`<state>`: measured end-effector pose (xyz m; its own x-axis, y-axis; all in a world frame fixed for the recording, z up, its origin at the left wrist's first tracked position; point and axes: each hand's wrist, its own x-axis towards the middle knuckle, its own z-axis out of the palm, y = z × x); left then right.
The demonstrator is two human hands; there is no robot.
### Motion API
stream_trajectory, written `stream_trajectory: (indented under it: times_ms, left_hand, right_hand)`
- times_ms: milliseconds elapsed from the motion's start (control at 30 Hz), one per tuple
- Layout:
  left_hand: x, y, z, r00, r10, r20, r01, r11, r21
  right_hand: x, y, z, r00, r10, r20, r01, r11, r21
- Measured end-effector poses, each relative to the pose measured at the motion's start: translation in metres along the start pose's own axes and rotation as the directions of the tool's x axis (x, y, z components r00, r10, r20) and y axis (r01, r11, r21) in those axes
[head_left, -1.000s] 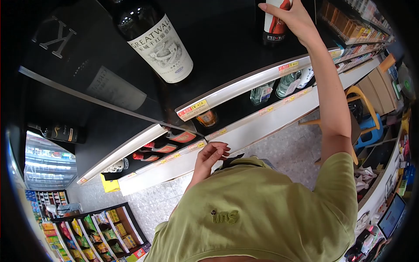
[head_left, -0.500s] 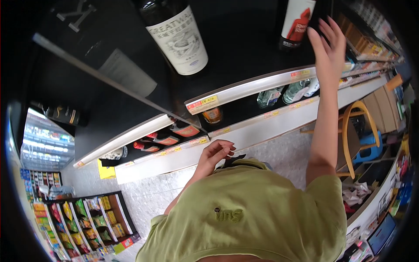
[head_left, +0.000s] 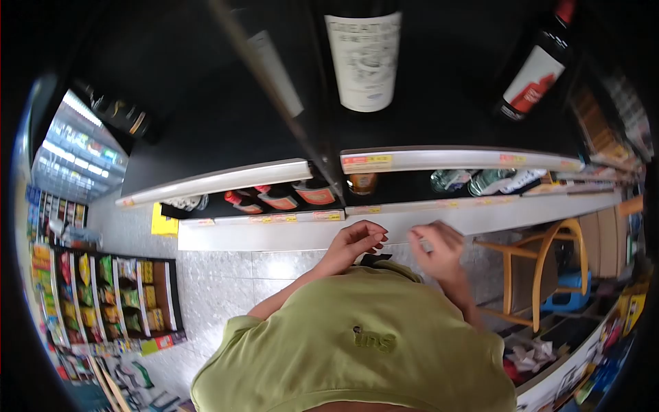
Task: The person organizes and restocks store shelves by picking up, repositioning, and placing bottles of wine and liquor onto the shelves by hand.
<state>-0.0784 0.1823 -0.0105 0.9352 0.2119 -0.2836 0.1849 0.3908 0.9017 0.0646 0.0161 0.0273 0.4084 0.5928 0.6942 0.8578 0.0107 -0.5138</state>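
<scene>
Head view: red-labelled bottle stands well forward and right of the free, half-curled right hand.

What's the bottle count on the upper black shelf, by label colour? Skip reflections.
White-label bottle: 1
Red-and-white-label bottle: 1
Dark-label bottle: 1
Total: 3 in view

A shop: price tags along shelf edges, labelled wine bottles, a rack of bagged snacks.
</scene>
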Motion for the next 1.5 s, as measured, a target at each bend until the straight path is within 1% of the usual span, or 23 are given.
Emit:
stream_trajectory:
  times_ms: [33,100,167,267,400,433,567,633,700,767,867,900,967,1000,1067,1100,1133,1167,1233,1300,1367,1433,1500]
  left_hand:
    - [0.0,-0.001,-0.001,0.999,0.019,-0.031,-0.02,1.0,-0.012]
    - [0.001,-0.005,-0.004,1.0,0.021,-0.019,-0.021,1.0,-0.014]
    - [0.0,-0.008,-0.007,1.0,0.027,-0.016,-0.027,0.999,-0.037]
    - [0.0,-0.017,-0.017,0.998,0.033,0.055,-0.029,0.997,-0.078]
    - [-0.012,-0.009,-0.025,0.996,0.077,0.053,-0.075,0.996,-0.044]
    - [-0.014,-0.009,-0.029,0.996,0.062,0.059,-0.06,0.998,-0.022]
    - [-0.027,-0.004,-0.046,0.997,0.029,0.068,-0.029,1.0,0.007]
    - [-0.032,-0.007,-0.055,0.997,0.045,0.065,-0.045,0.999,-0.001]
    - [-0.04,-0.003,-0.064,0.999,0.034,0.014,-0.035,0.992,0.12]
    - [-0.048,0.007,-0.069,1.0,0.012,-0.006,-0.011,0.99,0.143]
    - [-0.06,0.017,-0.075,0.979,0.19,-0.069,-0.161,0.941,0.299]
    - [-0.064,0.021,-0.077,0.978,0.195,-0.071,-0.165,0.939,0.301]
    - [-0.071,0.028,-0.078,0.906,0.412,-0.094,-0.337,0.839,0.428]
    - [-0.075,0.033,-0.077,0.9,0.425,-0.097,-0.348,0.834,0.429]
    - [-0.086,0.044,-0.075,0.735,0.659,-0.16,-0.513,0.695,0.504]
    - [-0.091,0.051,-0.076,0.724,0.67,-0.164,-0.521,0.687,0.506]
    - [-0.098,0.06,-0.079,0.609,0.776,-0.161,-0.553,0.562,0.615]
    - [-0.105,0.07,-0.083,0.484,0.864,-0.137,-0.555,0.424,0.716]
    - [-0.119,0.096,-0.09,0.336,0.929,-0.152,-0.53,0.32,0.785]
    - [-0.134,0.125,-0.102,0.211,0.965,-0.153,-0.422,0.231,0.877]
    - [-0.14,0.156,-0.118,0.083,0.986,-0.142,-0.332,0.161,0.929]
    - [-0.139,0.191,-0.14,-0.001,0.984,-0.179,-0.309,0.17,0.936]
    - [-0.132,0.231,-0.17,-0.087,0.983,-0.161,-0.296,0.129,0.946]
  right_hand:
    - [-0.006,0.0,0.01,0.999,-0.026,0.019,0.025,0.999,0.022]
    - [-0.017,-0.003,0.024,0.992,-0.01,0.126,0.018,0.998,-0.063]
    - [-0.021,-0.01,0.038,0.989,0.02,0.149,-0.013,0.999,-0.042]
    - [-0.026,-0.015,0.055,0.973,-0.061,0.224,0.071,0.997,-0.038]
    - [-0.024,-0.028,0.072,0.948,-0.094,0.305,0.096,0.995,0.006]
    - [-0.024,-0.031,0.075,0.94,-0.09,0.328,0.093,0.996,0.005]
    - [-0.019,-0.046,0.091,0.931,-0.078,0.357,0.086,0.996,-0.007]
    - [-0.021,-0.052,0.102,0.933,-0.086,0.35,0.092,0.996,-0.002]
    - [-0.025,-0.057,0.112,0.932,-0.086,0.352,0.088,0.996,0.01]
    - [-0.027,-0.064,0.118,0.926,-0.076,0.37,0.082,0.997,0.001]
    - [-0.03,-0.074,0.126,0.939,-0.042,0.342,0.036,0.999,0.025]
    - [-0.032,-0.076,0.126,0.939,-0.048,0.34,0.041,0.999,0.026]
    - [-0.034,-0.078,0.124,0.923,-0.031,0.382,0.028,1.0,0.015]
    - [-0.034,-0.078,0.123,0.923,-0.046,0.383,0.043,0.999,0.015]
    - [-0.037,-0.078,0.122,0.915,-0.093,0.394,0.076,0.995,0.058]
    - [-0.038,-0.077,0.12,0.913,-0.108,0.394,0.092,0.994,0.06]
    - [-0.039,-0.078,0.118,0.904,-0.121,0.41,0.105,0.993,0.062]
    - [-0.04,-0.078,0.115,0.896,-0.133,0.424,0.116,0.991,0.066]
    - [-0.044,-0.081,0.11,0.899,-0.16,0.408,0.132,0.987,0.095]
    - [-0.051,-0.083,0.104,0.907,-0.152,0.392,0.118,0.987,0.11]
    - [-0.061,-0.086,0.097,0.904,-0.137,0.405,0.096,0.988,0.118]
    - [-0.071,-0.088,0.089,0.903,-0.06,0.426,0.012,0.993,0.114]
    - [-0.081,-0.084,0.084,0.898,-0.065,0.435,0.012,0.992,0.123]
